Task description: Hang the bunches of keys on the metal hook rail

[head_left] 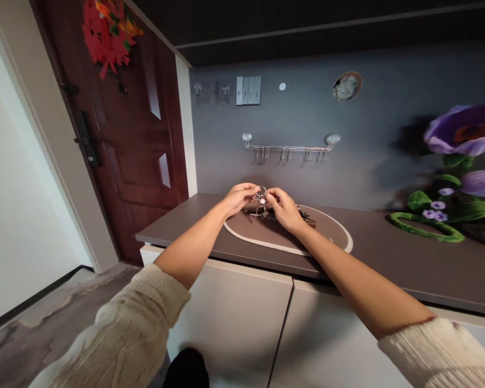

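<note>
Over the brown oval mat (327, 237), my left hand (240, 197) pinches a metal key ring (261, 191) from its left side. My right hand (282, 205) is closed at the ring's right side, its fingertips touching the ring or what hangs just below it. From the ring dangle a small pale round charm (262, 201) and what look like keys. Behind and below my hands, a pile of dark and metallic items (307, 217), perhaps more keys, lies on the mat, partly hidden by my right hand.
A metal hook rail (289, 149) with several hooks is fixed to the wall above my hands. Purple artificial flowers (464, 129) with a green base stand at the right of the countertop (372, 269). On the left is a dark red door (137, 129); a dark shelf (307, 32) hangs overhead.
</note>
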A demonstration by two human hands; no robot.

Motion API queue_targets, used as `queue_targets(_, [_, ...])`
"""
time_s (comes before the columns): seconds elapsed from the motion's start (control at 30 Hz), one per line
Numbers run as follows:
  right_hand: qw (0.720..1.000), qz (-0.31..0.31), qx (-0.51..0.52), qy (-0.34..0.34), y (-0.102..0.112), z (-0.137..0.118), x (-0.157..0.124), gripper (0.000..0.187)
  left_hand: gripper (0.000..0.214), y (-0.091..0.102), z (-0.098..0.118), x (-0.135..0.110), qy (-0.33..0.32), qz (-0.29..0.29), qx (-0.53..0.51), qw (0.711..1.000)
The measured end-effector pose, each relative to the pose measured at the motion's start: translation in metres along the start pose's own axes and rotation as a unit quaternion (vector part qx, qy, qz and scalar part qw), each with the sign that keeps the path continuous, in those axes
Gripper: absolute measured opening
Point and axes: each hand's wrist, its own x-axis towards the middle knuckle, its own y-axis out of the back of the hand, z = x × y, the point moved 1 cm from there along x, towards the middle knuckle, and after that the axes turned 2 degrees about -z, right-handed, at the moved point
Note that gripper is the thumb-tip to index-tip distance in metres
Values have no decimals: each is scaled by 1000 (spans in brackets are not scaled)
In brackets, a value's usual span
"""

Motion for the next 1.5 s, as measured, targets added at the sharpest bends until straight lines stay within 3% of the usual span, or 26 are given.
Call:
queue_targets(0.43, [997, 35, 58, -47, 1, 5, 7, 25, 26, -4, -3, 2, -2, 9, -17, 1000])
queue_targets(0.7, [998, 37, 35, -47, 4, -6, 29, 24, 34, 1, -3, 7, -27, 83, -19, 996])
queue_targets(0.77, [997, 37, 33, -54, 5, -9, 37, 24, 32, 5, -4, 10, -30, 126, 4, 992])
queue_targets(0.9, [996, 45, 36, -74, 6, -12, 54, 23, 27, 12, -8, 12, -50, 237, 94, 966])
queue_targets(1.0, [993, 51, 65, -87, 6, -12, 68, 21, 26, 16, -11, 14, -71, 281, 176, 941])
queue_targets(1.33, [959, 143, 165, -180, -9, -7, 110, 9, 28, 18, -11, 14, -60, 319, 391, 861])
queue_targets(1.5, [934, 194, 182, -238, -21, 0, 130, 5, 28, 13, -6, 10, -39, 320, 426, 846])
